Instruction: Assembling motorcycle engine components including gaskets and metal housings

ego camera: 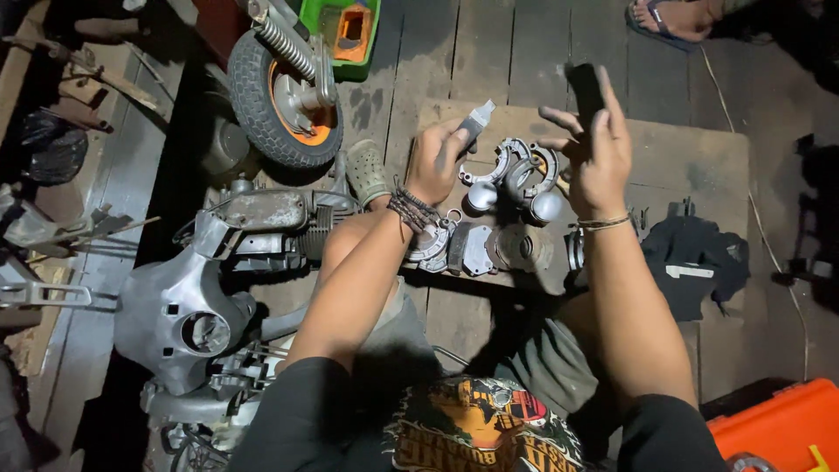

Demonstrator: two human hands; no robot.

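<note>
Floor: we sit over dark wooden planks (516, 44), with a pale board (699, 166) laid on them in front of us.
Scooter body: a grey stripped shell (179, 306) lies at our left, its engine block (271, 227) just above it.
Wheel: a small tyre with an orange rim (284, 96) stands beyond the engine, near a green case (345, 31).
Orange box: its corner (778, 428) shows at our lower right.
Dark cloth: a crumpled rag (695, 258) rests on the board's right part.
Metal parts: curved brake shoes and round covers (507, 192) are spread on the board, between and below our hands.
Left arm: we stretch it forward over our knee, wrist wrapped in cord bands; the left hand (434, 162) is closed around a slim grey tool (476, 122) that points up and away.
Right arm: raised, forearm upright; the right hand (599, 149) holds a small black object (585, 87) against the spread fingers with the thumb, above the parts.
Other person: a sandalled foot (669, 17) at the top edge.
</note>
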